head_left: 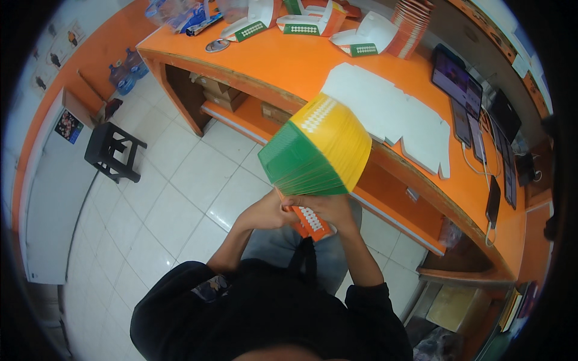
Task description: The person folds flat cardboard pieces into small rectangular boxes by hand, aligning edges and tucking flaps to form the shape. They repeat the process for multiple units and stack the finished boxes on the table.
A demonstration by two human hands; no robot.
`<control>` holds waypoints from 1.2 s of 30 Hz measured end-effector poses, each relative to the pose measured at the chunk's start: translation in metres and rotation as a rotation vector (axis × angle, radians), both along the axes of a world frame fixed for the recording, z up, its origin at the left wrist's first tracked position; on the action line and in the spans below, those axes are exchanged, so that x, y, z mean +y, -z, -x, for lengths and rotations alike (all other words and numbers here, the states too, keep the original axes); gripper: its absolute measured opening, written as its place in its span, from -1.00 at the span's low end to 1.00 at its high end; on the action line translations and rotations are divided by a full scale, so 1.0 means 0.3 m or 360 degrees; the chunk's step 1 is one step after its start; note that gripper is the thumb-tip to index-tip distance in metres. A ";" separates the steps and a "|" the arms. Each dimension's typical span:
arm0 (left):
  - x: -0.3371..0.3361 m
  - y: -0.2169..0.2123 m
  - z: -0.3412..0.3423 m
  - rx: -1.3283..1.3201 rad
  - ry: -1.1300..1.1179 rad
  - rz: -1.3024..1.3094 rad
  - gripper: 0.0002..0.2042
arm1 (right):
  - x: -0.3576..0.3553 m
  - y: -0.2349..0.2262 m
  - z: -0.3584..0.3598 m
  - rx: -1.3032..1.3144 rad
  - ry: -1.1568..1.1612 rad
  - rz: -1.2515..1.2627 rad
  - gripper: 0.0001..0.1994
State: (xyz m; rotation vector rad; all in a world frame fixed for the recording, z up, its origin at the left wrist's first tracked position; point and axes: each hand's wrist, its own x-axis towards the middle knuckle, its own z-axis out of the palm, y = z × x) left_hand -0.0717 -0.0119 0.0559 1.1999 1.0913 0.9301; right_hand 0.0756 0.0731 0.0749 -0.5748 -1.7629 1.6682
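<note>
A thick, fanned stack of flat cardboard food-box blanks (pixel 346 141), green, yellow and orange with a white pattern, is held in front of my body at the counter's edge. My left hand (pixel 268 212) is closed round the stack's lower left side. From the right, my right hand (pixel 328 209) grips the lower part, its fingers across the front of the sheets. Part of the orange lower end sticks out below my hands. Close by on the counter lies a pile of white-faced cardboard blanks (pixel 385 108), with its notched edge toward me.
The orange counter (pixel 271 66) carries folded cardboard trays (pixel 301 24) and a tall nested stack of them (pixel 411 27) at the back. Several phones and tablets (pixel 460 84) with cables lie at the right. A black stool (pixel 114 147) stands on the tiled floor at the left.
</note>
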 end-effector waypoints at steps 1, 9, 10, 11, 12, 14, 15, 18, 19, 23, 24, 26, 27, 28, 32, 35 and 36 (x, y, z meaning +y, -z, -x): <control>-0.005 0.002 0.008 -0.0011 0.0072 -0.0099 -0.42 | -0.002 -0.001 0.008 -0.0022 0.0005 -0.0007 -0.39; -0.017 0.124 0.006 -0.0465 -0.0273 -0.0321 -0.41 | -0.029 -0.034 0.091 -0.0095 0.0060 -0.0224 -0.06; -0.014 0.130 -0.003 -0.0382 -0.0424 -0.0245 -0.42 | 0.005 -0.054 0.096 0.0014 -0.0024 -0.0342 -0.05; -0.016 0.129 -0.001 -0.0086 -0.0624 -0.0275 -0.50 | 0.041 -0.081 0.102 0.0130 -0.0112 -0.0455 -0.03; -0.011 0.126 0.000 -0.0513 -0.0772 -0.0274 -0.52 | 0.079 -0.111 0.111 0.0242 -0.0157 -0.0494 -0.01; -0.003 0.119 0.010 -0.1111 -0.1122 -0.0169 -0.56 | 0.191 -0.197 0.069 -0.0097 -0.0700 -0.0395 -0.17; 0.008 0.116 0.021 -0.1178 -0.1168 -0.0379 -0.57 | 0.249 -0.242 0.057 -0.0259 -0.0681 -0.0472 -0.34; 0.008 0.112 0.094 -0.1089 -0.1475 -0.0213 -0.60 | 0.464 -0.362 0.096 -0.0464 -0.0228 -0.0871 -0.71; 0.010 0.114 0.114 -0.1057 -0.1560 -0.0168 -0.63 | 0.551 -0.389 0.135 -0.0570 0.0175 -0.0981 -0.69; 0.009 0.127 0.165 -0.1168 -0.1627 -0.0228 -0.68 | 0.878 -0.348 0.271 -0.0727 0.0815 -0.1239 -0.56; 0.013 0.128 0.173 -0.1182 -0.1614 -0.0261 -0.68 | 0.941 -0.303 0.289 -0.0882 0.0855 -0.1394 -0.53; 0.014 0.129 0.187 -0.1191 -0.1623 -0.0307 -0.69 | 1.034 -0.202 0.314 -0.1123 0.0878 -0.1609 -0.47; 0.014 0.126 0.199 -0.1189 -0.1616 -0.0266 -0.69 | 1.069 -0.162 0.321 -0.1208 0.0861 -0.1669 -0.46; 0.015 0.124 0.212 -0.1198 -0.1587 -0.0264 -0.69 | 1.098 -0.137 0.329 -0.1304 0.0829 -0.1706 -0.44; 0.009 0.117 0.228 -0.1220 -0.1538 -0.0242 -0.67 | 1.093 -0.203 0.292 -0.0947 0.0787 -0.1648 -0.66; 0.011 0.107 0.220 -0.1332 -0.1480 -0.0244 -0.69 | 0.888 -0.340 0.205 -0.0640 0.0912 -0.1846 -0.75; 0.013 0.106 0.210 -0.1417 -0.1431 -0.0285 -0.71 | 0.776 -0.375 0.154 -0.0559 0.0852 -0.1809 -0.76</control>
